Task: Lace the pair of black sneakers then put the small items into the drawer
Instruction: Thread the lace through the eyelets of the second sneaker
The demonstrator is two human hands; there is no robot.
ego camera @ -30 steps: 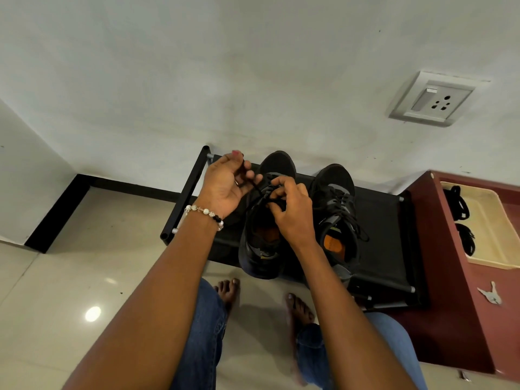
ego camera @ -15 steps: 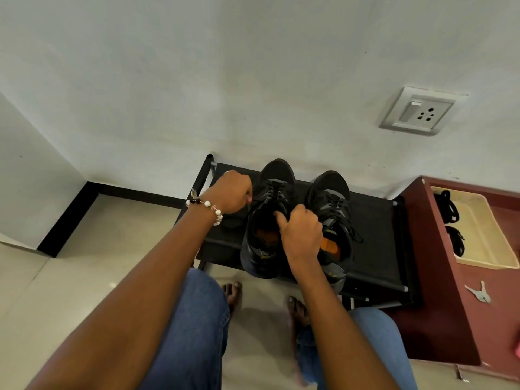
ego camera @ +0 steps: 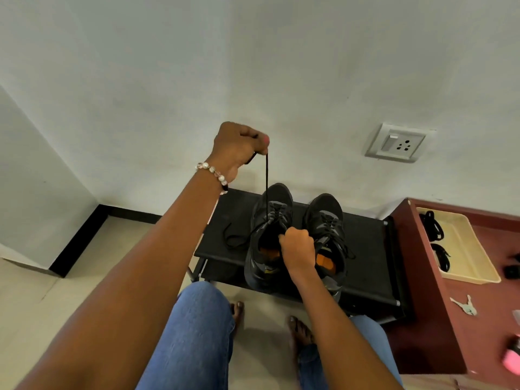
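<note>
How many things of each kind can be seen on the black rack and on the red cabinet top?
Black sneakers: 2, left and right
Beige tray: 1
Black looped items in the tray: 2, and
Bunch of keys: 1
Pink object, cut off by the frame: 1
Total: 7

Bare arms, blue jeans, bare feet.
A bracelet of white and clear beads circles the left wrist; a pink-painted nail shows on the left hand; blue denim covers both legs.
</note>
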